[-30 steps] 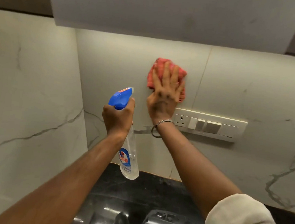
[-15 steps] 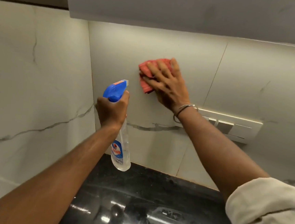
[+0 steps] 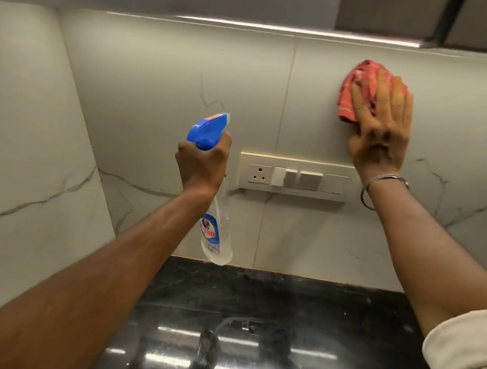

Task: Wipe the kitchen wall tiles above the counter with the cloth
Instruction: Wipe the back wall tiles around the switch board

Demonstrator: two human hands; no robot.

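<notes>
Two hands are busy. My left hand [image 3: 201, 163], left of the switch plate [image 3: 294, 177], grips the spray bottle [image 3: 216, 229]. Farther off, my right hand [image 3: 381, 131] presses the red cloth [image 3: 359, 91] flat-fingered on the wall tiles [image 3: 185, 91]. It slid from the plate's left to above its right end, so a new patch gets wiped.

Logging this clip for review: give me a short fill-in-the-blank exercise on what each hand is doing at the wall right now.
1. The right hand presses a ____ cloth flat against the wall tile.
2. The left hand holds a spray bottle with a ____ trigger head.
3. The cloth is above the ____ end of the switch panel.
4. The counter below is ____ in colour.

Missing words: red; blue; right; black
</notes>
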